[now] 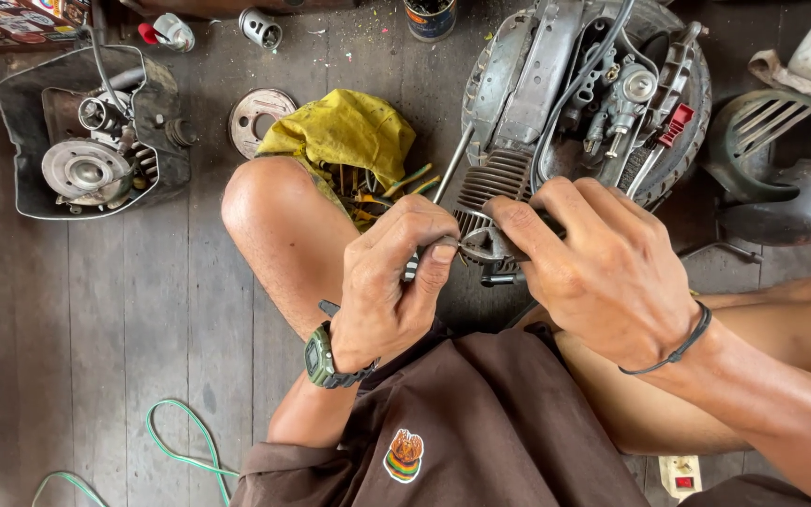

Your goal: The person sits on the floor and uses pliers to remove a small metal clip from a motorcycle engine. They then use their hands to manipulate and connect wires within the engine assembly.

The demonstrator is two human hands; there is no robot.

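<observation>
My left hand (396, 277), with a green wristwatch, pinches a thin metal tool whose long rod (452, 167) slants up and away. My right hand (593, 268), with a black cord at the wrist, grips a dark handle or part against the finned cylinder (492, 178) of a small engine (574, 89) lying on the wooden floor. The fingertips of both hands meet at a small metal piece (481, 246) at the cylinder's near end. My bare knees and brown shorts (481, 422) fill the foreground.
A yellow cloth (349, 131) with wires lies behind my left knee. At the left stands a grey tub (25, 122) with engine parts, beside a round metal disc (257, 117). A grey fan cover (781, 169) lies right. A green cable (175, 451) runs over the floor.
</observation>
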